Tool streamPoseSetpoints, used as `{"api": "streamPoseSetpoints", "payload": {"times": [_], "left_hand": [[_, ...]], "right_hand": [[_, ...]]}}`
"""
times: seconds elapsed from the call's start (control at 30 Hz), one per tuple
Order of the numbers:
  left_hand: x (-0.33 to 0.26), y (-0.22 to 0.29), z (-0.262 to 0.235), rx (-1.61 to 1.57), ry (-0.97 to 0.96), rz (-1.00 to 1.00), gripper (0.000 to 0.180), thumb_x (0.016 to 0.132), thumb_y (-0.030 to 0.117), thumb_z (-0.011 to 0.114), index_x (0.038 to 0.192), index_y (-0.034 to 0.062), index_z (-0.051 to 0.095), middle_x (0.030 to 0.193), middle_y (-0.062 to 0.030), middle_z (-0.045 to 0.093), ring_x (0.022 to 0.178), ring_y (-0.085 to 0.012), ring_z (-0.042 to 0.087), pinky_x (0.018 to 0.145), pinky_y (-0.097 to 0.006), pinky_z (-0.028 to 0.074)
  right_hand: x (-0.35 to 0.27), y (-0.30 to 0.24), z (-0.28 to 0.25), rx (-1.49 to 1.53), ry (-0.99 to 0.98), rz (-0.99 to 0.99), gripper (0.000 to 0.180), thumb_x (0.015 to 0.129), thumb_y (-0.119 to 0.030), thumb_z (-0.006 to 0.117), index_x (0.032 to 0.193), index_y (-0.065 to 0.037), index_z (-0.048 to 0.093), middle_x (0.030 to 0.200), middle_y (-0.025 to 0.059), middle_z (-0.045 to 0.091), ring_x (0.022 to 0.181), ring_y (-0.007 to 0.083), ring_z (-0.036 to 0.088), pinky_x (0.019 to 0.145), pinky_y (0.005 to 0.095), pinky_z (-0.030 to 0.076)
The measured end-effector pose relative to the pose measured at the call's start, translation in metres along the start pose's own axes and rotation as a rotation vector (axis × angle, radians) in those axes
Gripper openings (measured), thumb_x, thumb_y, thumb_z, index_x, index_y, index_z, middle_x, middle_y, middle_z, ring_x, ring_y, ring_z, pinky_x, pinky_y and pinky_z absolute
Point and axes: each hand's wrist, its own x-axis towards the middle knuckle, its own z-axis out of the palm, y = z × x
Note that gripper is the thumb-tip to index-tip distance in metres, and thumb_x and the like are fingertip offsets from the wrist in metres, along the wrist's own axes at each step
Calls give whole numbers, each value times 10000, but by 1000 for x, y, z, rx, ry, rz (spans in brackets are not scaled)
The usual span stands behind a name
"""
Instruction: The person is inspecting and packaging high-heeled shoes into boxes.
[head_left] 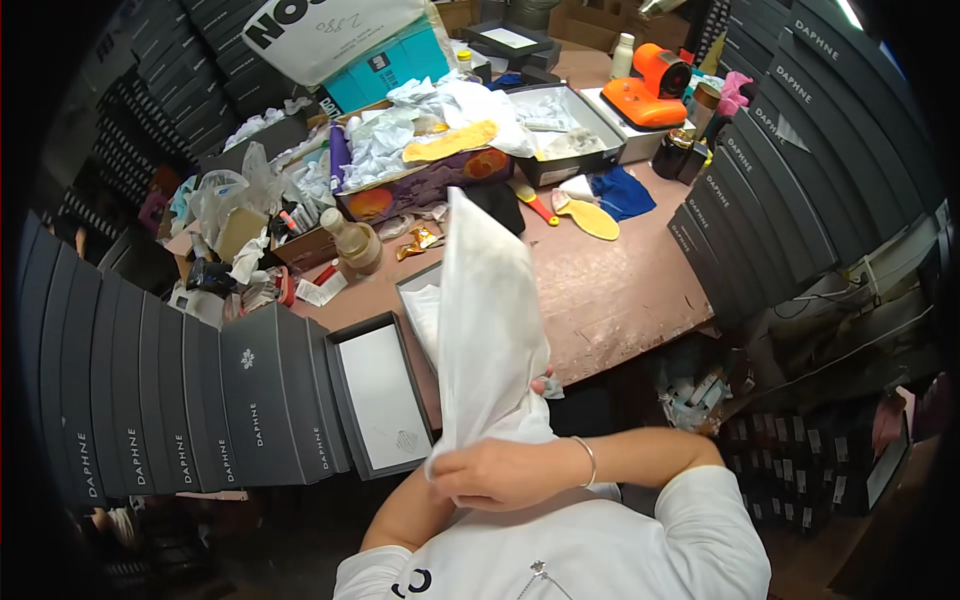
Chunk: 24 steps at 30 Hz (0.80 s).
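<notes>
In front of my chest a long white cloth bag (490, 310) stands upright, its top end pointed and creased. My right hand (505, 472), with a bracelet on its wrist, reaches across to the left and is closed on the bag's lower left edge. My left forearm passes behind the bag. Only a few fingertips of my left hand (543, 382) show, curled at the bag's right edge; the rest is hidden. Behind the bag sits a dark box (408, 288) with white material in it, partly covered. To its left lies an open dark box (384, 395) with a white inside.
Dark shoeboxes stand in a row (265, 400) at left and a tall stack (770, 170) at right. On the pink table (630, 290) are a purple carton (430, 185) of crumpled paper, yellow insoles (588, 220), a brush (537, 205), a pump bottle (352, 243) and an orange device (650, 90).
</notes>
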Motion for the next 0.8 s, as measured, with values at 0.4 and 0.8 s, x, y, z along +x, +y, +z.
{"api": "streamPoseSetpoints", "payload": {"times": [0.4,0.8], "left_hand": [[-21,93,-33,896,429,809,878,818,42,670,1501,85,121,1430,-184,376,1261,-288,442,1054,-353,366],[85,-41,-114,1273,695,652,644,864,400,651,1312,-10,435,1218,-148,537,1106,-239,533,931,-344,425]], "right_hand": [[-36,52,-9,268,479,574,784,885,-252,607,1506,-80,160,1490,232,252,1319,362,381,857,405,538],[-87,113,-37,-243,754,910,419,908,-222,591,1198,78,558,1123,274,611,975,350,640,824,392,501]]}}
